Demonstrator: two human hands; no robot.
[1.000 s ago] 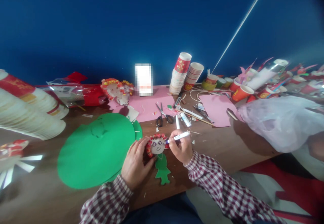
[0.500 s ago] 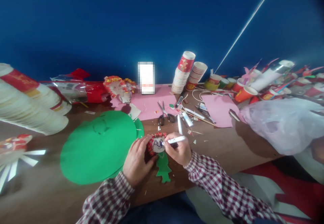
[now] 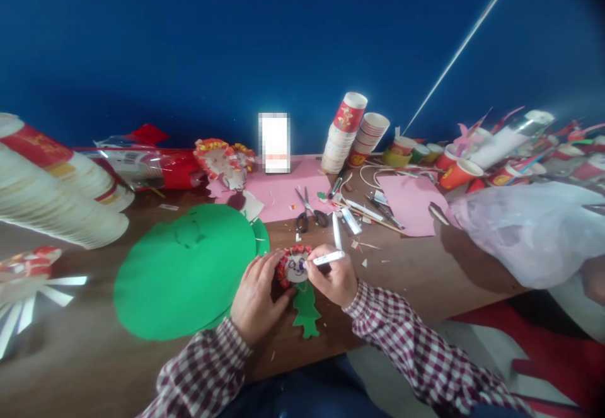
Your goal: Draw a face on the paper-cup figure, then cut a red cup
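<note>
A small paper figure [image 3: 296, 268] lies on the table, with a round white face, drawn dark eyes and mouth, and a red frilled rim. Its green paper body [image 3: 306, 312] points toward me. My left hand [image 3: 259, 295] grips the left edge of the face, fingers on top and thumb below. In my right hand [image 3: 336, 279] is a white marker pen [image 3: 328, 258], its tip at the right eye of the face. Beside my left hand is a large green paper oval [image 3: 184, 279] with faint dark lines on it.
Scissors [image 3: 309, 211] lie beyond the figure on pink paper [image 3: 283, 200], near pens and scraps. Stacked paper cups [image 3: 344, 134] stand at the back, more cups [image 3: 61, 185] at left. A plastic bag [image 3: 529, 229] lies at right. A pixelated bright rectangle [image 3: 275, 144] stands against the blue wall.
The marker has tilted a little in my right hand while its tip stays at the drawn eye. My left hand keeps its hold on the figure. The view has shifted slightly.
</note>
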